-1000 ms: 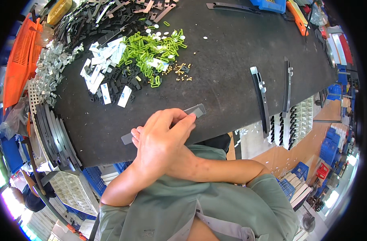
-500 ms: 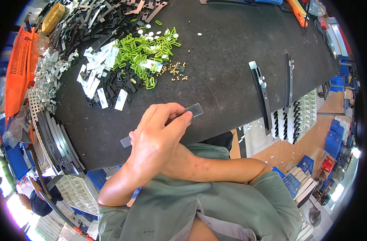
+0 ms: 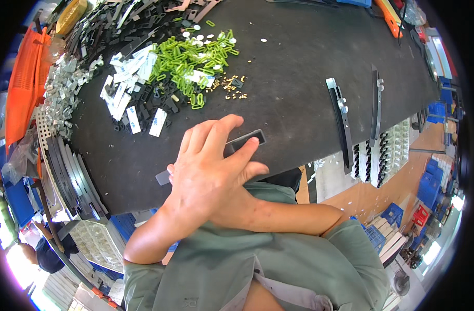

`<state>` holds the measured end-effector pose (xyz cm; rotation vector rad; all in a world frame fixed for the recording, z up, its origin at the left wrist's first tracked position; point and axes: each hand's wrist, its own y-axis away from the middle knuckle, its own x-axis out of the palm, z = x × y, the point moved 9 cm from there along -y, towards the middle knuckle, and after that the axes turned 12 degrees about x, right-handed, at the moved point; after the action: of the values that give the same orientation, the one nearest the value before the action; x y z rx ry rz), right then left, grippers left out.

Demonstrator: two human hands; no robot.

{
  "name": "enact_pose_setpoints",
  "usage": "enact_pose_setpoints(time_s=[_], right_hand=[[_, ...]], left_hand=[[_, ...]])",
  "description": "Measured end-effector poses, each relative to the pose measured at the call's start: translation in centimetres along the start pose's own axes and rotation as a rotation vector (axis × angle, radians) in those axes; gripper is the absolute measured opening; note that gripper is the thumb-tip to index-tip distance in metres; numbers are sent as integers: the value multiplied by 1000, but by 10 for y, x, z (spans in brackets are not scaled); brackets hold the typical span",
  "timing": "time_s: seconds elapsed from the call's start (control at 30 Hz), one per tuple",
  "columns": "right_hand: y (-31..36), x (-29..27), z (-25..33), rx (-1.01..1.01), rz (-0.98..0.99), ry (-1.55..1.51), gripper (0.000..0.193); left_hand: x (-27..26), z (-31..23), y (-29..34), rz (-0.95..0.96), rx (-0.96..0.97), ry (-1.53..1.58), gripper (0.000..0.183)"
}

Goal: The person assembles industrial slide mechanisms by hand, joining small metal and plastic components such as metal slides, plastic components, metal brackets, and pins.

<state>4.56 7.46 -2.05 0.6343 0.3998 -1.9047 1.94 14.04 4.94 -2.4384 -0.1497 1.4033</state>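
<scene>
Strip [image 3: 246, 139], at centre frame, spans beneath a splayed left hand [image 3: 205, 163] and a largely hidden right hand [image 3: 239, 208], grip indiscernible, where uneven fingertip pressure could skid it askew.

Shirt [image 3: 211, 269]: muted grey-green cloth, creased across the front
Sleeves [image 3: 353, 254]: short and loose, in the same grey-green
Neckline [image 3: 294, 295]: open in a V, its inner facing a paler, greyish lilac
Chest marking [image 3: 190, 301]: small, dark, on the person's left side (too blurred to make out)
Forearms [image 3: 294, 217]: bare below the sleeves
Left hand [image 3: 203, 171]: bare, ungloved
</scene>
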Motion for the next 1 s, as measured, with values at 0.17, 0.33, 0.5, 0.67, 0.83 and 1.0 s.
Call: enact_pose_setpoints(time_s=[0.17,0.33,0.5,0.67,0.83,1.0], right_hand=[[22,-27,3,-153,-138,80,49],[40,-94,4,-203,-386,-146,40],[49,-89,-61,540,-242,-930,25],[54,-115,-69,557,-378,-1204,30],[107,-180,-103,821,-576,-614,17],[109,-211,-92,757,-802,654,31]], left_hand=[[-22,27,39,-39,-263,126,42],[-33,37,83,-27,-368,93,47],[-13,32,82,-89,-392,208,42],[10,-10,47,21,-236,440,50],[12,12,56,-89,-305,536,34],[17,28,68,-154,-414,589,16]])
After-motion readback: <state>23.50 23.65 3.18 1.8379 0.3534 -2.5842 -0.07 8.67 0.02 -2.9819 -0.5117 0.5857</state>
